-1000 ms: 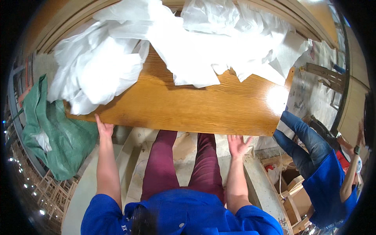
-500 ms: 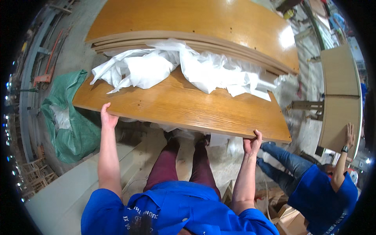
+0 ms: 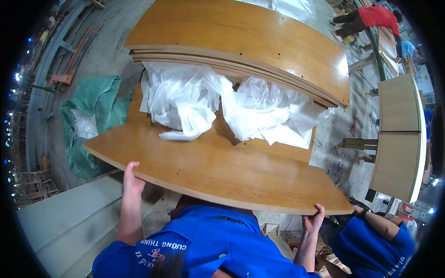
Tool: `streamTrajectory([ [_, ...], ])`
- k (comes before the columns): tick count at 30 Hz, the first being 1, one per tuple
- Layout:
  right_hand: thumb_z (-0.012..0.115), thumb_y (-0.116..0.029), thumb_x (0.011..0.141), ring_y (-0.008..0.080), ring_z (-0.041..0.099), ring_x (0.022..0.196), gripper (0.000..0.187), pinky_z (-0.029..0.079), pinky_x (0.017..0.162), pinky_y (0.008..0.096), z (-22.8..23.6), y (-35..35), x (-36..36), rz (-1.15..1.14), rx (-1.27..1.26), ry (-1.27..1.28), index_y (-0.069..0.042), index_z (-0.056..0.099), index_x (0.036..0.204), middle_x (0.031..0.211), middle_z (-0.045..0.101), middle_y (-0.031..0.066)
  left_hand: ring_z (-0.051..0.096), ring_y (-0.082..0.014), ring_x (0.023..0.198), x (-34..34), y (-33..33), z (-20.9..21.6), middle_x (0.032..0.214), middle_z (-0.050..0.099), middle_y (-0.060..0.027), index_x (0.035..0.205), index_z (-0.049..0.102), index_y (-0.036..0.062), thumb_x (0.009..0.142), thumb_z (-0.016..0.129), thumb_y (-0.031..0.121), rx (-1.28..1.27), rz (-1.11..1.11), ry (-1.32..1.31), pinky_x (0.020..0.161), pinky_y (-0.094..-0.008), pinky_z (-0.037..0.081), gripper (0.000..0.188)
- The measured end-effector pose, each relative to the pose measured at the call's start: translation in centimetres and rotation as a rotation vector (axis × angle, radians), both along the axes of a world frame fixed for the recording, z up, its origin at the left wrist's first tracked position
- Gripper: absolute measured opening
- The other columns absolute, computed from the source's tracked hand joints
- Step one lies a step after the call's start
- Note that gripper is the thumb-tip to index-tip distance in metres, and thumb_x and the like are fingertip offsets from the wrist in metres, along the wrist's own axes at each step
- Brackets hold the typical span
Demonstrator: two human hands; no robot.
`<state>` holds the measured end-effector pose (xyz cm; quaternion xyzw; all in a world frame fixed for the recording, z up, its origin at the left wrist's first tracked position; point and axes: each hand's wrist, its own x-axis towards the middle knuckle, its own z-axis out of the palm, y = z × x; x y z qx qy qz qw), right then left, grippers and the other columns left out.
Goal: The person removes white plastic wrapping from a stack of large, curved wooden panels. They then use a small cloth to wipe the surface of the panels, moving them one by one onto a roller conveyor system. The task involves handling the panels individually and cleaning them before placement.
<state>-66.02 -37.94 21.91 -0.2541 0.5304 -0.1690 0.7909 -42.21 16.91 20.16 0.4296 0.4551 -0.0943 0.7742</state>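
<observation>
A long varnished brown wooden panel lies across in front of my body, its near edge close to my waist. My left hand grips that edge toward the left end, thumb on top and fingers hidden below. Near the right end my right hand holds the same edge, also with the fingers underneath. Just beyond the panel, crumpled white foam sheeting lies on another brown board. A stack of similar panels stands farther back.
At left sits a green woven sack with white stuff inside. Pale boards lie at lower left. A co-worker in blue is close on the right, by a bench with light panels. Another person in red bends over at far right.
The panel has come nearer to my body, with both hands still on its edge, and more of the board beneath shows. The co-worker's hand has left the light panel and is by the panel's right end.
</observation>
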Motion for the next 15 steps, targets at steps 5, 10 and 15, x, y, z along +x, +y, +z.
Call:
streamTrajectory([
  [5, 0.054, -0.013, 0.074, 0.0225, 0.055, 0.095, 0.032, 0.046, 0.085, 0.036, 3.4, 0.5, -2.1, -0.046, -0.042, 0.034, -0.003, 0.052, 0.104, 0.1, 0.058, 0.0077, 0.053, -0.0236, 0.096, -2.0, -1.4, 3.3, 0.103, 0.054, -0.0072, 0.104, 0.049, 0.0039, 0.07, 0.058, 0.012, 0.042, 0.011, 0.03, 0.085, -0.0371, 0.044, 0.037],
  [10, 0.054, -0.013, 0.074, 0.0247, 0.053, 0.099, 0.035, 0.044, 0.088, 0.0402, 5.0, -0.4, -2.7, -0.096, -0.112, -0.081, -0.003, 0.051, 0.107, 0.106, 0.056, 0.0085, 0.053, -0.0224, 0.095, -0.7, -2.4, 8.2, 0.102, 0.054, -0.0058, 0.105, 0.049, 0.0043, 0.07, 0.057, 0.015, 0.099, -0.008, -0.126, 0.083, -0.036, 0.044, 0.037],
  [15, 0.054, -0.012, 0.077, 0.0236, 0.054, 0.1, 0.029, 0.041, 0.091, 0.0397, 5.8, -1.0, 1.6, -0.082, -0.108, -0.425, -0.002, 0.055, 0.103, 0.106, 0.058, 0.0094, 0.054, -0.0212, 0.096, 2.4, -3.9, 13.0, 0.105, 0.055, -0.0062, 0.105, 0.051, 0.0045, 0.073, 0.057, 0.016, 0.082, 0.016, -0.421, 0.081, -0.0343, 0.046, 0.035],
])
